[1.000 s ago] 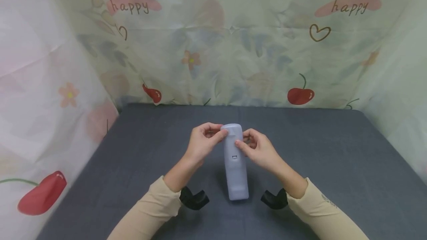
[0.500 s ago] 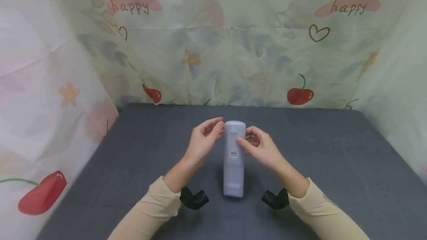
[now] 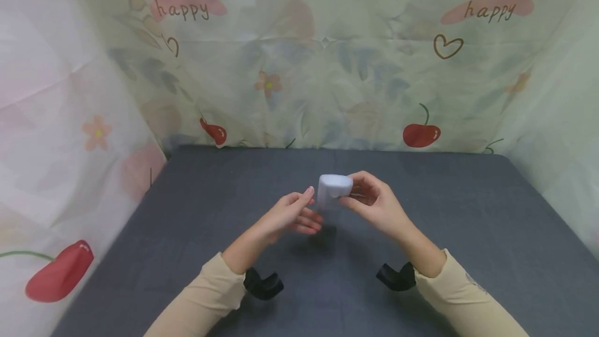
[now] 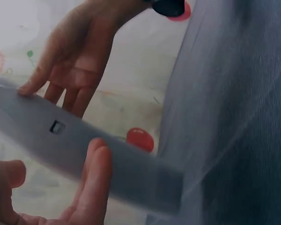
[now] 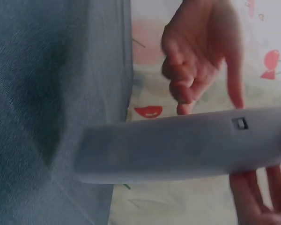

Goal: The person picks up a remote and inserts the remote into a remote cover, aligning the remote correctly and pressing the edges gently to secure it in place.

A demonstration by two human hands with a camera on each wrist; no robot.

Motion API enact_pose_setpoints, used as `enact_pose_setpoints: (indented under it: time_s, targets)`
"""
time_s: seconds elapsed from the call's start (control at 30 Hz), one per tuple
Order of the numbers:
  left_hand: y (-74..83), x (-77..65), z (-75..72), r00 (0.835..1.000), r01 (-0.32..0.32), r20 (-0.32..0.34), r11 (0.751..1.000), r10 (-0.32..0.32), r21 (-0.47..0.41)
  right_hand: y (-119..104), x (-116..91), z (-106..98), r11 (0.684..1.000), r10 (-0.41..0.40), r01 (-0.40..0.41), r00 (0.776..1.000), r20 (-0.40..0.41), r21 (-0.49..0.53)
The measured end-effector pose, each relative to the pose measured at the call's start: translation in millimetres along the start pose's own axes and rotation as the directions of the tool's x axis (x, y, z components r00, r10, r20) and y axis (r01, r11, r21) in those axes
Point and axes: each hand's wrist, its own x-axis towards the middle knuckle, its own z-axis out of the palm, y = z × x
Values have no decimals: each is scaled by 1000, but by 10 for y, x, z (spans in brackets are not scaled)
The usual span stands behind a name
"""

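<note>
A long pale remote control (image 3: pixel 334 186), smooth-backed with rounded ends, hangs above the table, seen nearly end-on in the head view. My right hand (image 3: pixel 376 199) pinches its upper end between thumb and fingers. My left hand (image 3: pixel 295 217) is just left of it, thumb up and fingers extended, holding nothing. In the left wrist view the remote control (image 4: pixel 131 164) shows its back with a small square latch (image 4: pixel 57 126), and the left fingers overlap it. The right wrist view has the remote control (image 5: pixel 168 145) slanting across, its long plain end blurred; its front face is hidden.
A dark grey cloth covers the table (image 3: pixel 187 222). A patterned curtain (image 3: pixel 327 66) with cherries and hearts stands behind and along the sides. Black curved mounts (image 3: pixel 264 285) sit on both wrists, below the sleeves' cuffs.
The remote control has tipped from its back facing the head camera to nearly end-on. The left hand has come off its upper edge and dropped lower; the right hand has shifted slightly right, still gripping.
</note>
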Motion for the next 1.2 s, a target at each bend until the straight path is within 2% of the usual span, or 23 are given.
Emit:
enact_pose_setpoints:
  time_s: [0.1, 0.2, 0.27, 0.4, 0.53, 0.87, 1.2]
  targets:
    - [15, 2, 20, 998, 8, 69, 998, -4, -66, 30, -12, -1, 993, -118, 118, 989, 83, 3]
    - [32, 2, 33, 996, 8, 86, 993, 2, -118, 56, -25, -10, 981, -184, 191, 971, 152, -33]
    - [37, 1, 40, 997, 15, 76, 990, -4, -142, 62, -36, -20, 978, -193, 205, 963, 186, -46]
    - [40, 1, 54, 999, 40, 12, 983, -39, -180, 57, -51, -33, 976, -189, 209, 956, 225, -69]
    - [23, 18, 57, 997, 49, -45, 986, -57, -161, 46, -64, -37, 976, -166, 193, 957, 237, -97]
    - [-9, 47, 61, 996, 27, -85, 996, -34, -88, 62, -90, -58, 980, -45, 98, 957, 287, -172]
    - [-49, 48, 41, 995, 14, -103, 1000, -16, -19, 109, -87, -86, 985, -24, 87, 923, 385, -147]
